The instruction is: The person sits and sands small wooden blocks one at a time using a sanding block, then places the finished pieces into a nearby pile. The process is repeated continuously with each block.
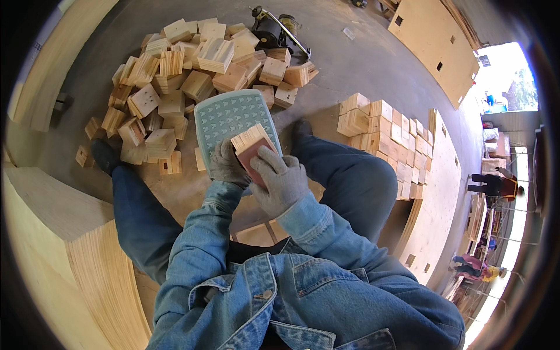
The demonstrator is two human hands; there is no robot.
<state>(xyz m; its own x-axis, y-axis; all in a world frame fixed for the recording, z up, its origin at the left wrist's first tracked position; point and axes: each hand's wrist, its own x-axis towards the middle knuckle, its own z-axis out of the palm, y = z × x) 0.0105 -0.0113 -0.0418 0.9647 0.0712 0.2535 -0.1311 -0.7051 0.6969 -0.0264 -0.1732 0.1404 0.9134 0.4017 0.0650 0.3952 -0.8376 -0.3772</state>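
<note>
- The left hand (228, 165), in a grey knit glove, was curled around the left side of a small wooden block (249, 140), fingers closed on it.
- The right hand (282, 178), gloved the same way, was wrapped over a reddish-brown sanding pad (252, 157) and pressed it against the block's near face.
- The block sat between the 2 hands, above the person's lap and just in front of a pale green plastic stool (227, 116), whose patterned top faced the camera.
- No bin or box held the wood; it lay straight on the concrete floor (361, 64).
- 1 loose heap of blocks (192, 70) spread beyond the stool, too many and too jumbled to count.
- 1 tidy stack of blocks (385, 134) stood in rows beside the person's right knee, well apart from the heap.
- 1 dark machine with a cord (274, 32) rested behind the heap.
- 1 large plywood slab (70, 245) stood at the person's left.
- 2 other people (493, 184) worked far off at the right, in daylight.
</note>
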